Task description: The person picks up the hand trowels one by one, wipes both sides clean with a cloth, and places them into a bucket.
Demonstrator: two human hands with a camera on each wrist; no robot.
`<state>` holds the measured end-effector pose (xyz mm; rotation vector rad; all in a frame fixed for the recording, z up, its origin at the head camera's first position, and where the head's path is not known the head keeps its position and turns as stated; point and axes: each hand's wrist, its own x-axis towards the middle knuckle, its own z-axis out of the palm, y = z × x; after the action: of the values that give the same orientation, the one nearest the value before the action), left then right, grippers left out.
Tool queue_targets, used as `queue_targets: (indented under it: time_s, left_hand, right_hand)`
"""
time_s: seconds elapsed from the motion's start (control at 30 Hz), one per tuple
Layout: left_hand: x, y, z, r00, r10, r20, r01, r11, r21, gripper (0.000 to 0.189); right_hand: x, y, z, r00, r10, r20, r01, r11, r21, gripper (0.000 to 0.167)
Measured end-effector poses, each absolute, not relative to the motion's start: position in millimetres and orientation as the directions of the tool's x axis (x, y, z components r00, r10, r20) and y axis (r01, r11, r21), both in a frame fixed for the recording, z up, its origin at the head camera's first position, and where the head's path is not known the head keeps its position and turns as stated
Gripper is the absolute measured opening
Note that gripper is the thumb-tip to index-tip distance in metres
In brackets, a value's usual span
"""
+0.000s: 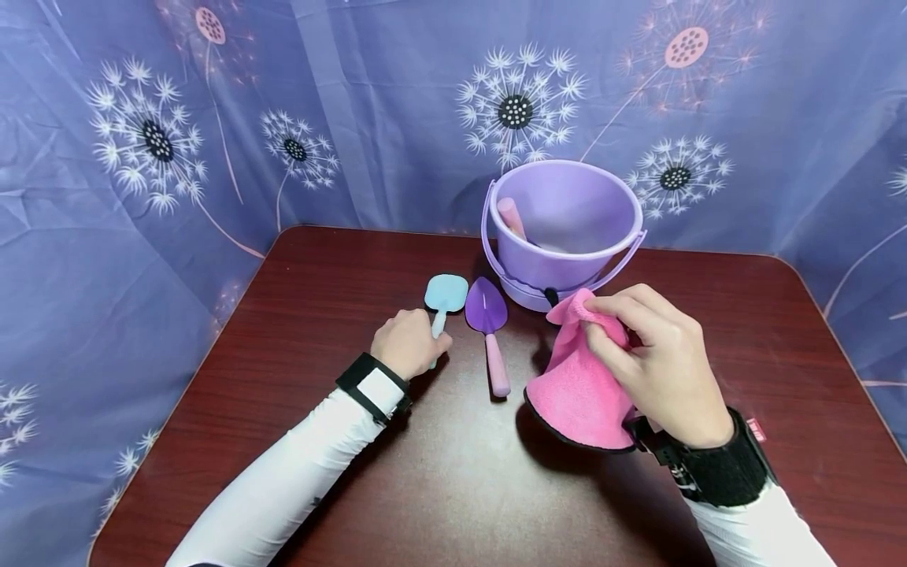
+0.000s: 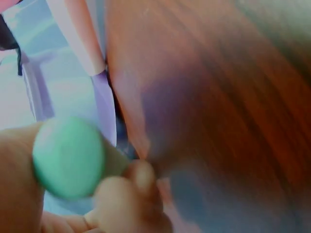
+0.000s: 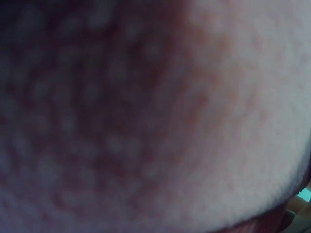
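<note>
My left hand grips the handle of a light blue toy shovel, whose flat blade points away from me. In the left wrist view the rounded handle end shows between thumb and fingers. Just right of it lies a toy trowel with a purple blade and pink handle. A pink cloth with dark edging hangs from my right hand, pinched between thumb and fingers above the table. The blurred cloth fills most of the right wrist view.
A purple bucket stands at the back of the table, its handle lowered toward the front. Inside leans a tool with a pink handle. The brown table meets a blue dandelion-patterned curtain behind and at the sides.
</note>
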<state>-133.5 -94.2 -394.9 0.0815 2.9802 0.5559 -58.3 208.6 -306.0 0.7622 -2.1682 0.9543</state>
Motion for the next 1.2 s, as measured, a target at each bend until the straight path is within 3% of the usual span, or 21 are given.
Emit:
queue_targets:
  time_s: [0.23,0.57,0.97,1.2]
  left_hand:
    - [-133,-109,-394,-0.996,0.081,-0.037,0.058,0.904,0.423,0.03]
    - [-124,-136,-380,-0.984,0.069,0.165,0.14,0.869,0.474,0.03]
    - [-100,-147,-342,-0.911,0.118,0.394,0.311,0.825,0.472,0.027]
    - [-88,-144,-331,-0.831,0.21,0.514,0.458,0.784,0.42,0.025]
  right_hand:
    - [-58,207,-307,-0.626,-0.246,0.74,-0.713,0.564,-0.416,0.023]
    - [-60,207,-306,-0.622,-0.261,0.738,-0.718,0.567,-0.405,0.025]
    - [-64,204,-296,-0.596,-0.268,0.757,-0.726,0.582,-0.366,0.019]
    - [-66,199,-292,-0.584,-0.251,0.772,-0.721,0.597,-0.352,0.019]
